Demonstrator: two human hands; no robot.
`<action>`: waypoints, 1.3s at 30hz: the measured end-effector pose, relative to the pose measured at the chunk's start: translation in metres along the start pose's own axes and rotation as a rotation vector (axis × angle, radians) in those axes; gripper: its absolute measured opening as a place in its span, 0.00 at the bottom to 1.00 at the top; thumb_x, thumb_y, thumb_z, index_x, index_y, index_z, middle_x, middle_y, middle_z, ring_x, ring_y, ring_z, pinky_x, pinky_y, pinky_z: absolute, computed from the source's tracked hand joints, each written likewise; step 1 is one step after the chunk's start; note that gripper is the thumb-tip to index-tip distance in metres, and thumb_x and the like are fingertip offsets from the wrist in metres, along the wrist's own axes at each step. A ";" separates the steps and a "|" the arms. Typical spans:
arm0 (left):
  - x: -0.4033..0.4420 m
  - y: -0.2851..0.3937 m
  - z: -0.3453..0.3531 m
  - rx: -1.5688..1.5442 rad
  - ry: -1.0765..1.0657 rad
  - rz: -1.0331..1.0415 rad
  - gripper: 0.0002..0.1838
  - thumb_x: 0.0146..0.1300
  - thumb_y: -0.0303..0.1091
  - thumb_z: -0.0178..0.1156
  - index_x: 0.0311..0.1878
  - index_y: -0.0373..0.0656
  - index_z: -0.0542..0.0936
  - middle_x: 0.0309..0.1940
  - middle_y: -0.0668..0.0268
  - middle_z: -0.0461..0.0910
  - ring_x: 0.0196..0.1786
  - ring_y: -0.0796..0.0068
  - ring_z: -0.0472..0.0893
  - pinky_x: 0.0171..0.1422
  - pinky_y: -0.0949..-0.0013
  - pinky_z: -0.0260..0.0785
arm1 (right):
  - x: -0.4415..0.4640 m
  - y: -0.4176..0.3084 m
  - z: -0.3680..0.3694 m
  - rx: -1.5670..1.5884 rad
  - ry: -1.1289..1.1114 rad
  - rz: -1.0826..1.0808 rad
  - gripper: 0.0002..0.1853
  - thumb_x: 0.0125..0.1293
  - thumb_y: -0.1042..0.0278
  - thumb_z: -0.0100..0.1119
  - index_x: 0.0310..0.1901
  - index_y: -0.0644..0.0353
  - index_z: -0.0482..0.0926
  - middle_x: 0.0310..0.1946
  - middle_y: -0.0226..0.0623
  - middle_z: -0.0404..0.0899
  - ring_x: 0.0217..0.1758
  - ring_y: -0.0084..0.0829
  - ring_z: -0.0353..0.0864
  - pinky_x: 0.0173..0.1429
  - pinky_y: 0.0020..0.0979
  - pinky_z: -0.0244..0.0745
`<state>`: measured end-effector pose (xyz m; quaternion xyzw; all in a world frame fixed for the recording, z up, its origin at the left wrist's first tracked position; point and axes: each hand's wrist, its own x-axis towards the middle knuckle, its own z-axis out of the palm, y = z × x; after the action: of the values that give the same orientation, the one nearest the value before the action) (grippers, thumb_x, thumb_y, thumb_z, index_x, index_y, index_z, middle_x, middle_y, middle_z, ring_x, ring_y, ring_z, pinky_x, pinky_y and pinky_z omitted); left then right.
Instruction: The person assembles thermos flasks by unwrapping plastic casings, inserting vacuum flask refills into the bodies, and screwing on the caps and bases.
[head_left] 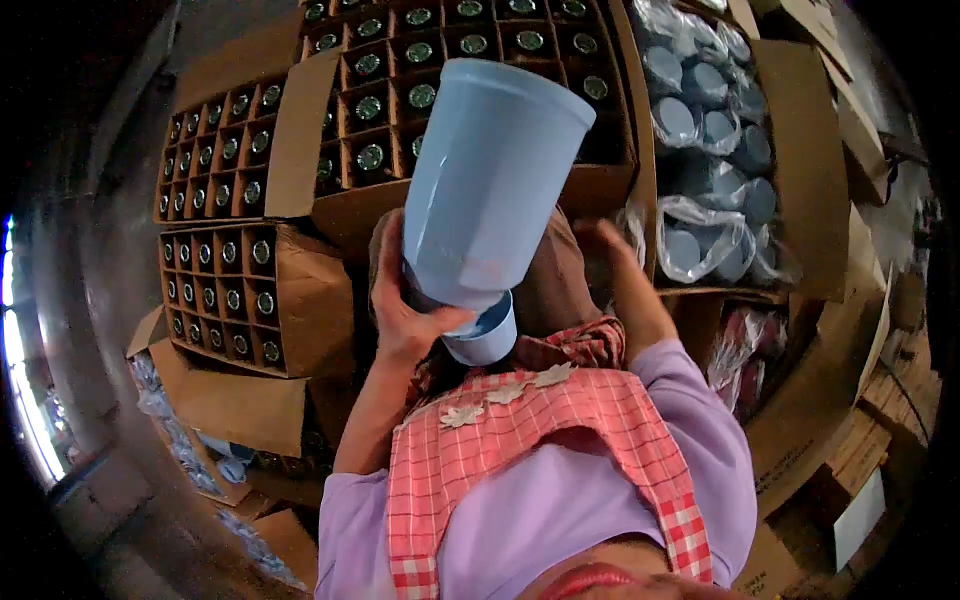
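Note:
My left hand [405,320] is closed around the narrow lower end of a large light-blue plastic container [490,180], tilted in front of my lap. A smaller blue cup-shaped piece [483,338] sits right below it, by my thumb; I cannot tell whether the two are joined. My right hand [605,245] is off the container, beside my knee and close to the carton of blue pieces [675,120]. Its fingers are blurred and partly hidden, so their pose does not show.
Ahead stands a divided carton [400,200] of bottles with shiny tops. Two smaller divided cartons [265,190] [310,300] are at the left. Plastic bags wrap the blue pieces at the right. Below them lie dark red wrapped items [745,350]. A wooden pallet [860,450] is at far right.

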<state>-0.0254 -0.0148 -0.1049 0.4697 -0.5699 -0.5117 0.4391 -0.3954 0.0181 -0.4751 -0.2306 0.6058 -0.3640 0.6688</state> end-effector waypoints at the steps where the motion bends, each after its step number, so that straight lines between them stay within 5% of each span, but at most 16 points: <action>1: 0.006 -0.005 -0.003 -0.014 0.002 0.038 0.55 0.29 0.28 0.72 0.67 0.34 0.57 0.59 0.58 0.67 0.61 0.67 0.67 0.67 0.65 0.55 | -0.002 -0.021 -0.003 0.174 0.011 0.063 0.23 0.60 0.52 0.56 0.48 0.63 0.78 0.47 0.45 0.77 0.47 0.36 0.77 0.45 0.38 0.72; 3: 0.013 0.012 0.002 -0.066 -0.051 -0.008 0.54 0.28 0.28 0.72 0.66 0.33 0.57 0.59 0.58 0.68 0.60 0.68 0.68 0.66 0.66 0.57 | 0.012 -0.077 0.003 -0.121 0.089 0.152 0.22 0.58 0.49 0.58 0.46 0.60 0.80 0.43 0.41 0.79 0.43 0.31 0.77 0.42 0.37 0.73; 5: 0.020 0.026 0.003 0.016 -0.091 0.011 0.53 0.29 0.26 0.72 0.65 0.34 0.60 0.56 0.58 0.71 0.58 0.68 0.71 0.65 0.67 0.59 | 0.030 -0.115 0.001 -0.814 0.023 -0.069 0.22 0.58 0.49 0.58 0.44 0.59 0.81 0.39 0.37 0.80 0.42 0.29 0.77 0.41 0.36 0.74; 8: 0.024 0.035 0.004 0.060 -0.188 -0.002 0.49 0.29 0.26 0.73 0.63 0.33 0.64 0.55 0.57 0.73 0.57 0.68 0.71 0.64 0.67 0.59 | -0.028 -0.188 0.025 0.067 0.212 -0.321 0.21 0.61 0.51 0.55 0.42 0.64 0.80 0.43 0.39 0.79 0.45 0.30 0.77 0.45 0.33 0.73; 10: 0.028 0.036 0.011 0.114 -0.259 0.027 0.48 0.29 0.27 0.73 0.62 0.34 0.66 0.54 0.57 0.74 0.58 0.68 0.72 0.65 0.67 0.59 | -0.121 -0.266 0.076 0.289 0.195 -0.605 0.27 0.63 0.46 0.50 0.47 0.67 0.77 0.48 0.42 0.78 0.48 0.32 0.77 0.51 0.32 0.71; 16: 0.037 0.031 0.029 0.252 -0.336 0.157 0.47 0.27 0.30 0.76 0.60 0.37 0.69 0.56 0.57 0.73 0.59 0.65 0.72 0.65 0.66 0.60 | -0.197 -0.301 0.082 -0.048 -0.047 -0.914 0.36 0.63 0.37 0.42 0.54 0.67 0.73 0.53 0.43 0.74 0.52 0.33 0.75 0.58 0.32 0.67; 17: 0.035 0.028 0.032 0.250 -0.330 0.193 0.47 0.27 0.30 0.76 0.60 0.36 0.69 0.56 0.58 0.73 0.59 0.65 0.72 0.65 0.66 0.60 | -0.207 -0.310 0.080 0.066 -0.166 -0.972 0.33 0.61 0.41 0.51 0.53 0.67 0.74 0.51 0.42 0.76 0.51 0.33 0.75 0.56 0.31 0.67; 21: 0.025 0.014 0.036 0.270 -0.247 0.226 0.48 0.34 0.42 0.75 0.62 0.35 0.67 0.58 0.57 0.71 0.62 0.64 0.69 0.66 0.64 0.58 | -0.231 -0.329 0.096 -0.564 0.277 -0.880 0.26 0.51 0.57 0.67 0.48 0.67 0.76 0.40 0.38 0.79 0.43 0.25 0.76 0.46 0.27 0.70; 23: 0.020 -0.002 0.031 0.195 -0.206 0.245 0.52 0.38 0.52 0.73 0.64 0.35 0.62 0.62 0.54 0.65 0.64 0.61 0.65 0.67 0.60 0.56 | -0.224 -0.326 0.092 -0.323 0.282 -0.736 0.25 0.52 0.57 0.66 0.47 0.66 0.77 0.37 0.36 0.79 0.40 0.23 0.75 0.44 0.26 0.70; 27: 0.014 0.009 0.038 0.485 -0.088 0.653 0.51 0.42 0.53 0.72 0.65 0.38 0.58 0.64 0.52 0.59 0.66 0.55 0.61 0.67 0.53 0.54 | -0.194 -0.306 0.096 -0.055 0.306 -0.681 0.19 0.60 0.56 0.57 0.41 0.66 0.77 0.32 0.32 0.77 0.35 0.22 0.73 0.40 0.25 0.68; 30: 0.035 -0.011 0.025 0.283 0.071 0.549 0.46 0.45 0.53 0.69 0.63 0.37 0.61 0.63 0.52 0.61 0.64 0.53 0.64 0.65 0.53 0.56 | -0.188 -0.307 0.104 -0.136 0.380 -0.805 0.19 0.64 0.53 0.49 0.36 0.65 0.75 0.32 0.36 0.76 0.37 0.25 0.73 0.40 0.26 0.68; 31: 0.044 -0.016 0.023 0.206 0.159 0.520 0.34 0.53 0.50 0.62 0.58 0.38 0.66 0.55 0.53 0.69 0.55 0.54 0.71 0.59 0.56 0.65 | -0.195 -0.311 0.114 -0.152 0.413 -0.915 0.19 0.63 0.53 0.49 0.36 0.65 0.75 0.32 0.37 0.76 0.38 0.26 0.73 0.41 0.26 0.68; 34: 0.071 -0.021 0.005 -0.878 0.269 -0.444 0.28 0.57 0.48 0.56 0.56 0.39 0.69 0.52 0.56 0.72 0.53 0.58 0.72 0.56 0.56 0.67 | -0.200 -0.338 0.139 -0.357 0.309 -1.491 0.25 0.62 0.42 0.49 0.37 0.62 0.76 0.36 0.39 0.76 0.42 0.34 0.75 0.48 0.29 0.68; 36: 0.080 -0.067 -0.026 -0.867 0.152 -0.378 0.25 0.61 0.46 0.49 0.56 0.38 0.70 0.50 0.57 0.74 0.50 0.56 0.75 0.54 0.53 0.68 | -0.224 -0.364 0.152 -0.581 0.040 -1.701 0.28 0.61 0.39 0.49 0.38 0.63 0.76 0.41 0.41 0.78 0.46 0.36 0.76 0.53 0.32 0.68; 38: 0.087 -0.040 -0.042 -0.925 0.240 -0.175 0.26 0.59 0.46 0.51 0.55 0.36 0.70 0.50 0.56 0.73 0.50 0.57 0.74 0.55 0.54 0.68 | -0.181 -0.363 0.141 -0.294 -0.203 -1.551 0.34 0.58 0.34 0.50 0.42 0.64 0.77 0.48 0.43 0.77 0.50 0.39 0.75 0.60 0.36 0.64; 39: 0.088 -0.024 -0.040 -0.715 0.285 -0.045 0.26 0.58 0.45 0.51 0.55 0.36 0.70 0.49 0.55 0.73 0.50 0.57 0.74 0.56 0.54 0.67 | -0.182 -0.361 0.147 0.170 -0.191 -1.040 0.36 0.59 0.34 0.48 0.49 0.65 0.76 0.50 0.45 0.75 0.53 0.41 0.72 0.63 0.38 0.60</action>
<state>0.0007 -0.1087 -0.1231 0.3659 -0.2782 -0.6173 0.6385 -0.3270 -0.0889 -0.0638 -0.4776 0.3162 -0.6726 0.4685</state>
